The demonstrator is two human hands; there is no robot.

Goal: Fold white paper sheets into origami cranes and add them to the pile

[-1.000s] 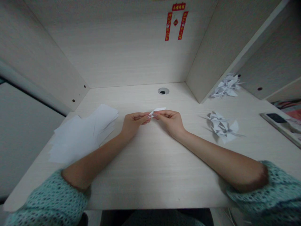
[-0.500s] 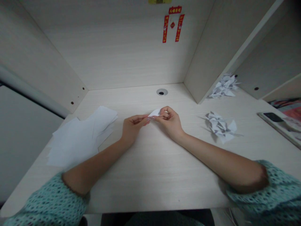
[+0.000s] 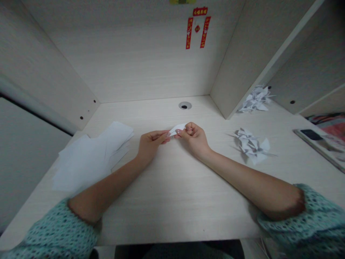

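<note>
Between my two hands, above the middle of the desk, is a small folded piece of white paper (image 3: 177,128). My left hand (image 3: 154,144) pinches its left end between thumb and fingers. The right end is gripped by my right hand (image 3: 194,138), with the thumb on the near side and the fingers curled. Parts of the paper are hidden by my fingertips. Left of my left hand lies a spread stack of white paper sheets (image 3: 88,158). A cluster of folded white paper pieces (image 3: 252,144) rests to the right of my right hand.
A second heap of folded paper (image 3: 257,99) sits farther back, beside the upright divider panel (image 3: 234,72). A phone-like flat object (image 3: 320,145) lies at the right. Behind my hands is a round cable hole (image 3: 185,105). Red stickers (image 3: 189,33) are on the back panel.
My fingertips have moved slightly apart along the folded paper, and more of it shows between them. My right thumb has shifted on it. The stacks look the same.
</note>
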